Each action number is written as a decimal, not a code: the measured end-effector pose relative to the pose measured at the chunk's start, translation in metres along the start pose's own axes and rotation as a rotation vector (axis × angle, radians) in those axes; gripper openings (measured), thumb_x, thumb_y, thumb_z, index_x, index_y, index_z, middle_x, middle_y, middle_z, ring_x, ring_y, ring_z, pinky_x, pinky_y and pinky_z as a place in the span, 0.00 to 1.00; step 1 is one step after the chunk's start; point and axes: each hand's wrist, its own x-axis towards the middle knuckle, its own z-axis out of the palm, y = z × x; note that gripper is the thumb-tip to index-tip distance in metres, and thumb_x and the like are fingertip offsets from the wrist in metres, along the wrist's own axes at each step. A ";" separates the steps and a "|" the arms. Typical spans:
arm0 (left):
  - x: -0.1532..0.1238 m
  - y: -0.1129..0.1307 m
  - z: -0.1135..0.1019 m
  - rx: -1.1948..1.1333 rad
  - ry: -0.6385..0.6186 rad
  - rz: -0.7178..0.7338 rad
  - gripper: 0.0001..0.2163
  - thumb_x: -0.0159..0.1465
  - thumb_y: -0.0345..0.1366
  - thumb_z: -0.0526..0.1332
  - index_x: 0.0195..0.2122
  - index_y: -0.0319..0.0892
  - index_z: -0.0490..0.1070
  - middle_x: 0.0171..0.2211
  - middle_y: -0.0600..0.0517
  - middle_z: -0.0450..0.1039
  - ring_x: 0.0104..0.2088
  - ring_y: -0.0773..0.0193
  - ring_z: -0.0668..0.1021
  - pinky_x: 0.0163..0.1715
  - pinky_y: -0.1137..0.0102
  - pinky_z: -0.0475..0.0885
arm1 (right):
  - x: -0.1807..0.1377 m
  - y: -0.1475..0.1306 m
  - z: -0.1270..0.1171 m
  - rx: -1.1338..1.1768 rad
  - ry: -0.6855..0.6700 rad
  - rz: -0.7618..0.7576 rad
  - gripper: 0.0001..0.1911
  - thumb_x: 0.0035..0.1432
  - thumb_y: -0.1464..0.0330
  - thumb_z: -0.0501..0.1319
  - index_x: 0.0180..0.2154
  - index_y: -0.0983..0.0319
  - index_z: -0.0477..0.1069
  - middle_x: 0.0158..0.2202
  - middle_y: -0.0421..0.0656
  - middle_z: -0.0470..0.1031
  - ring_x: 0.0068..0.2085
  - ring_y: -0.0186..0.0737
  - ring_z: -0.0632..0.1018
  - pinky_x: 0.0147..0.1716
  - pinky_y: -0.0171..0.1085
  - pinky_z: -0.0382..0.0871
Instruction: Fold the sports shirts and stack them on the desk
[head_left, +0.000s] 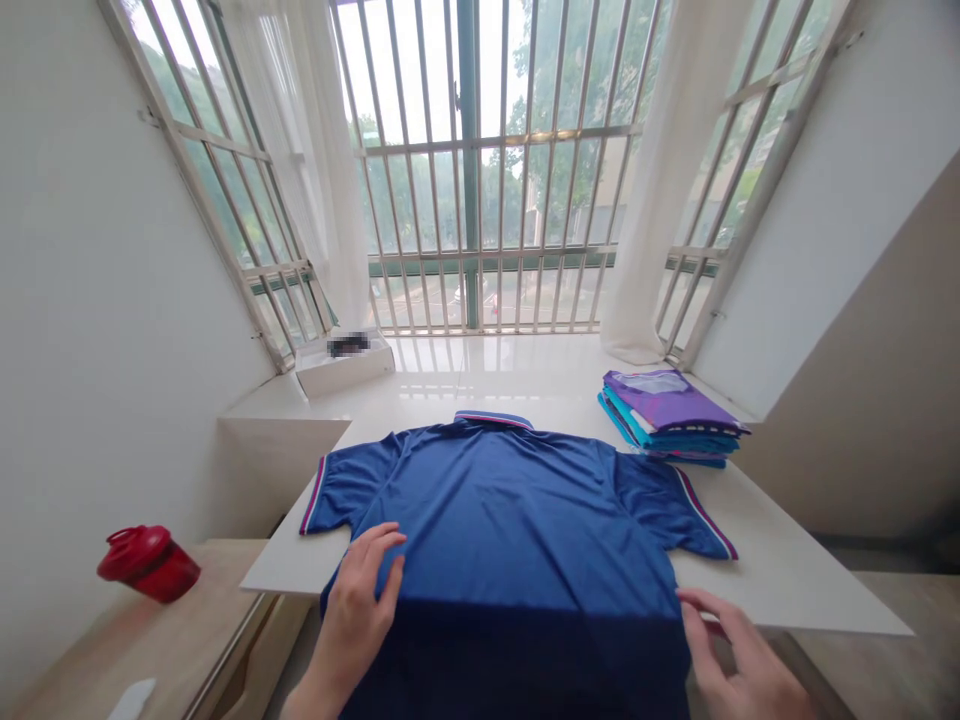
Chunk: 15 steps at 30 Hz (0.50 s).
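Observation:
A dark blue polo shirt (495,530) lies spread back side up, its collar toward the window and its lower part hanging over the table's front edge. Striped trim runs along both sleeve cuffs and the collar. My left hand (360,590) is over the shirt's left side, fingers bent and the thumb apart from them. At the right side edge, my right hand (739,650) has its thumb and forefinger close together on the cloth.
A stack of folded purple and teal clothes (667,420) sits beside the right sleeve. A white box (345,370) stands at the back left of the white tabletop (795,570). A red lidded cup (150,562) is on the lower wooden surface at left. Barred windows and white curtains lie behind.

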 end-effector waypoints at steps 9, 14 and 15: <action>0.143 -0.049 0.090 0.474 -0.517 0.020 0.27 0.69 0.55 0.50 0.67 0.54 0.57 0.69 0.45 0.53 0.68 0.38 0.55 0.60 0.33 0.47 | 0.129 -0.057 0.129 -0.427 -0.501 -0.230 0.38 0.62 0.46 0.52 0.66 0.59 0.58 0.69 0.52 0.54 0.68 0.64 0.54 0.65 0.60 0.47; 0.162 -0.093 0.091 0.509 -0.510 0.016 0.29 0.68 0.59 0.45 0.68 0.57 0.53 0.71 0.49 0.49 0.69 0.43 0.52 0.62 0.37 0.44 | 0.151 -0.059 0.164 -0.488 -0.583 -0.214 0.41 0.63 0.42 0.45 0.69 0.56 0.50 0.72 0.47 0.47 0.70 0.62 0.48 0.65 0.61 0.38; 0.166 -0.098 0.090 0.512 -0.506 0.009 0.30 0.68 0.60 0.45 0.68 0.57 0.53 0.71 0.49 0.49 0.69 0.43 0.52 0.62 0.38 0.44 | 0.156 -0.062 0.169 -0.489 -0.592 -0.215 0.41 0.63 0.41 0.44 0.69 0.56 0.50 0.72 0.47 0.46 0.70 0.61 0.47 0.65 0.61 0.37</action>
